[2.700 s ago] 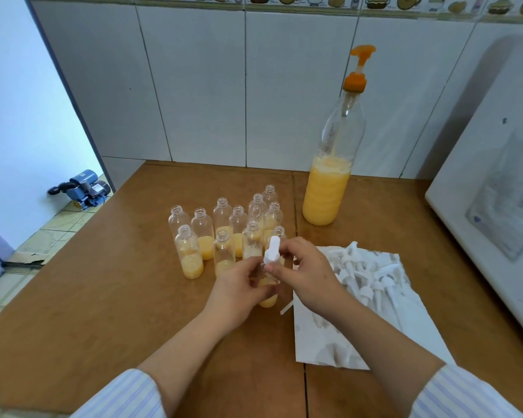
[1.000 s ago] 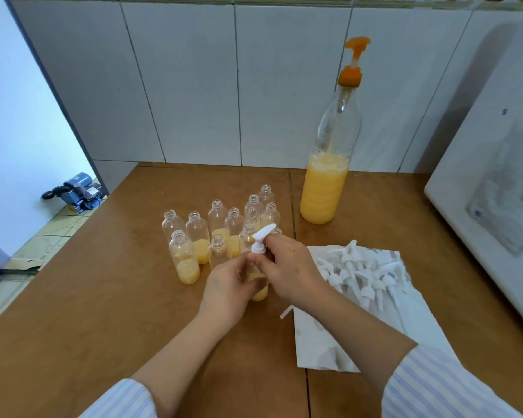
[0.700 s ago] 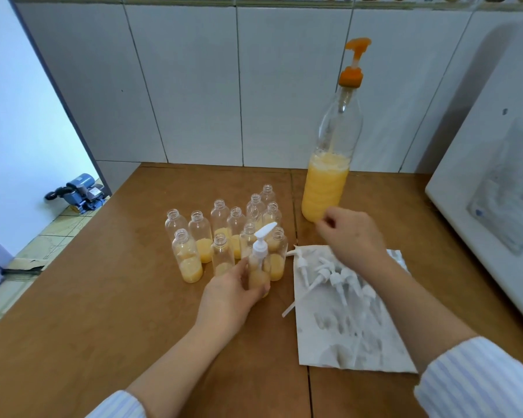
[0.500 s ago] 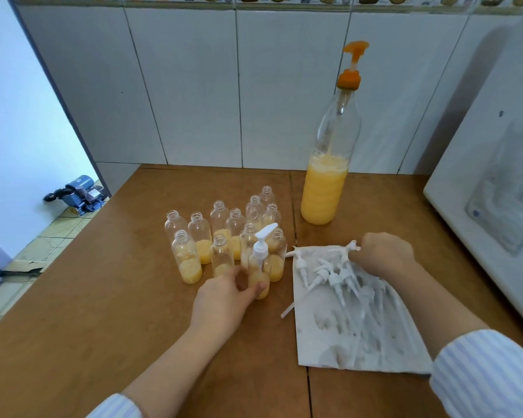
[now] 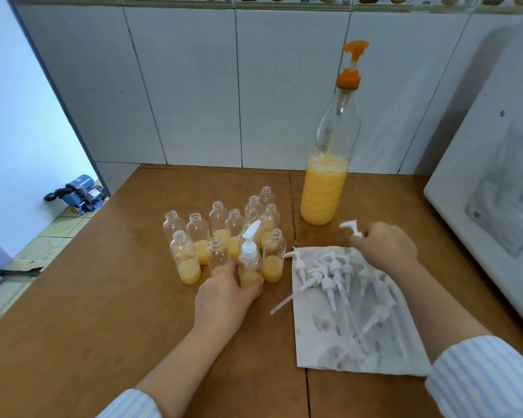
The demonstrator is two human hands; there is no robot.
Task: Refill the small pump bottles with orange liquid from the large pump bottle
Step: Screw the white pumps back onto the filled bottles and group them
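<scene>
Head view: your left hand (image 5: 224,292) fingers wrap the one capped small bottle (image 5: 249,267) on the bench (image 5: 103,297), your right hand (image 5: 384,247) pinches a loose pump (image 5: 350,227); the other part-filled bottles (image 5: 224,233) remain uncapped, the large bottle (image 5: 329,164) roughly one-third full.

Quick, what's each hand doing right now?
Left hand: grip closed round the capped small bottle, standing on the table.
Right hand: grip closed on one white pump top, lifted above the paper.
</scene>
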